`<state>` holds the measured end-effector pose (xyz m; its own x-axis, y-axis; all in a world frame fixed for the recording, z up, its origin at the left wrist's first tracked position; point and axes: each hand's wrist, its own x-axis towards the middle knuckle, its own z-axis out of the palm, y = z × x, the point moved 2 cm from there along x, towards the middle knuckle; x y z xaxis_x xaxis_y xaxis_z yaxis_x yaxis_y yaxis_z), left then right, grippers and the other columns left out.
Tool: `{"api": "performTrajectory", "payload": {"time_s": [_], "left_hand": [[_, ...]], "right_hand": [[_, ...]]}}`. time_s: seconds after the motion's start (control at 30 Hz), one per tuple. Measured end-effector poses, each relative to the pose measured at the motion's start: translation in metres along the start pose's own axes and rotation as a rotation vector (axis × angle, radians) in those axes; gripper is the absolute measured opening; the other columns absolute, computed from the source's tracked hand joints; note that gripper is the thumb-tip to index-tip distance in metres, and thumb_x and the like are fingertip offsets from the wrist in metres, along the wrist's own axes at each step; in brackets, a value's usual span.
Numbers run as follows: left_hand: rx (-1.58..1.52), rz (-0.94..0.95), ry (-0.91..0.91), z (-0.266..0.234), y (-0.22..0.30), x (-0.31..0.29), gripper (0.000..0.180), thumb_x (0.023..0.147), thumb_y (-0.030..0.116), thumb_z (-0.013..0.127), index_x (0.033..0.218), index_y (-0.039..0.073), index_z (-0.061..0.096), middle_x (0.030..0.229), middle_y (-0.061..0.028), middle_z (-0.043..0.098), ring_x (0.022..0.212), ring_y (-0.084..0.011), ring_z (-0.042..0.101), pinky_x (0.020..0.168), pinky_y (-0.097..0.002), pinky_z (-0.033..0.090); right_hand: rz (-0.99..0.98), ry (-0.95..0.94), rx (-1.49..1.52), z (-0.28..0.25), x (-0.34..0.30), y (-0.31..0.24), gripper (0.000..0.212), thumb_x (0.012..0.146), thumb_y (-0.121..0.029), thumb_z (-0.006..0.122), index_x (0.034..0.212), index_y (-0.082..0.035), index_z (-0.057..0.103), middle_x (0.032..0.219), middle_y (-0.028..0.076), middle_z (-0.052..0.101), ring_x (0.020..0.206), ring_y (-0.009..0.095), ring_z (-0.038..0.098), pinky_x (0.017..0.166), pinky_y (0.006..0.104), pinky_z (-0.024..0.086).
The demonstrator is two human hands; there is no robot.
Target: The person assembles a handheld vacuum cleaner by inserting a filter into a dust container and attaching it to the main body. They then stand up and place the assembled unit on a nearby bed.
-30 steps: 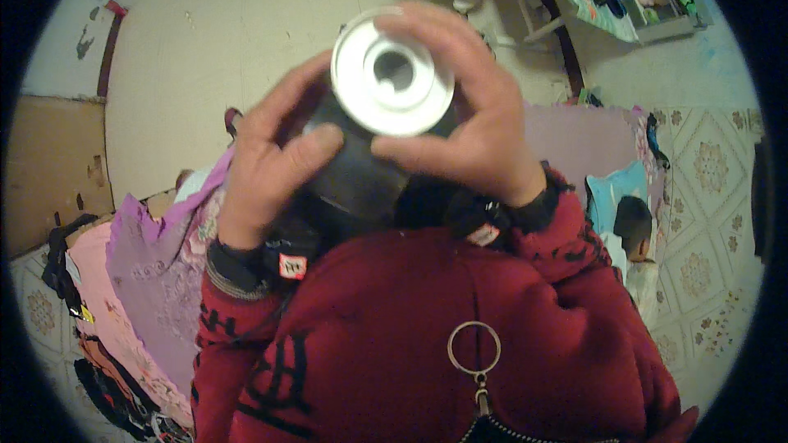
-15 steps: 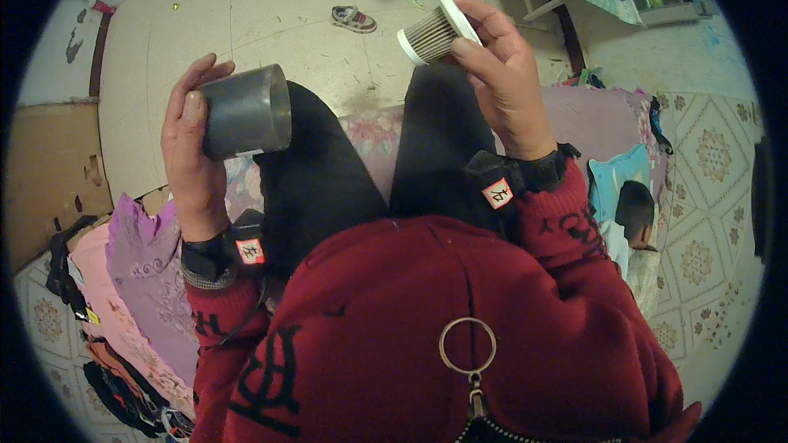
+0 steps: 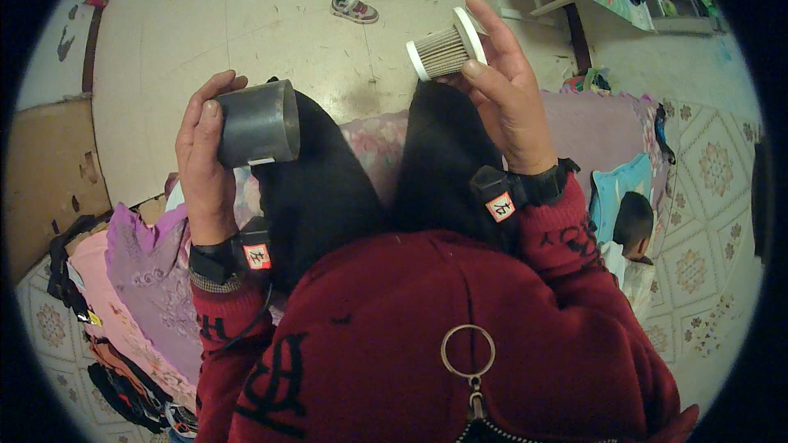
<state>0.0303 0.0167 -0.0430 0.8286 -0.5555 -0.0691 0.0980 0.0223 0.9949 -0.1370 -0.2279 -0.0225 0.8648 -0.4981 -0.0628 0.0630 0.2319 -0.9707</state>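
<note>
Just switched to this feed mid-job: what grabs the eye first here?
The two raised hands: the left hand holds a dark grey cylindrical canister over the left knee, and the right hand holds a pleated filter cartridge with white end caps up over the right knee. Below them is the red sweater, and beyond, a small shoe lies on the pale floor.

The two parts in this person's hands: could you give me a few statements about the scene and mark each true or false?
1. The left hand holds a dark grey cylinder. True.
2. The right hand holds a pleated filter with white end caps. True.
3. The filter sits inside the cylinder. False: they are apart, one in each hand.
4. A small shoe lies on the floor. True.
5. The sleeves are blue. False: red.
</note>
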Motion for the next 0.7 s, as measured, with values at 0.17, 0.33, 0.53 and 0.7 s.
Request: {"api": "performTrajectory", "payload": {"time_s": [0.17,0.33,0.53,0.7], "left_hand": [[0.05,-0.016,-0.005,0.0,-0.009,0.014,0.041,0.09,0.027,0.048,0.119,-0.001,0.052,0.111,-0.0155,0.057,0.103,-0.02,0.054,0.092,-0.0293,0.039],[0.068,-0.105,-0.092,0.008,-0.02,0.015,0.042,0.088,0.028,0.052,0.12,0.002,0.053,0.109,-0.0123,0.057,0.101,-0.0186,0.053,0.09,-0.0281,0.039],[0.2,-0.07,-0.077,0.018,-0.013,0.031,0.042,0.085,0.026,0.058,0.121,0.003,0.053,0.108,-0.0088,0.056,0.097,-0.0158,0.052,0.086,-0.0257,0.04],[0.198,0.141,0.033,0.03,0.015,0.053,0.04,0.084,0.025,0.06,0.119,0.006,0.056,0.107,-0.0071,0.057,0.095,-0.0149,0.053,0.084,-0.0258,0.043]], "right_hand": [[0.063,0.02,0.036,-0.005,0.008,0.012,0.069,0.078,-0.01,0.062,0.139,-0.005,0.028,0.12,0.011,0.049,0.107,0.019,0.052,0.092,0.0322,0.043],[0.142,-0.001,0.039,-0.006,0.017,0.025,0.069,0.072,-0.002,0.07,0.132,-0.001,0.036,0.116,0.009,0.051,0.106,0.016,0.051,0.093,0.0275,0.039],[0.182,-0.057,-0.107,-0.006,0.024,0.035,0.057,0.076,-0.001,0.063,0.127,0.001,0.039,0.115,0.009,0.052,0.106,0.016,0.052,0.093,0.0274,0.041],[0.163,-0.043,-0.172,0.002,0.028,0.043,0.055,0.075,-0.002,0.065,0.125,0.002,0.04,0.114,0.009,0.053,0.106,0.015,0.052,0.093,0.0264,0.041]]}}
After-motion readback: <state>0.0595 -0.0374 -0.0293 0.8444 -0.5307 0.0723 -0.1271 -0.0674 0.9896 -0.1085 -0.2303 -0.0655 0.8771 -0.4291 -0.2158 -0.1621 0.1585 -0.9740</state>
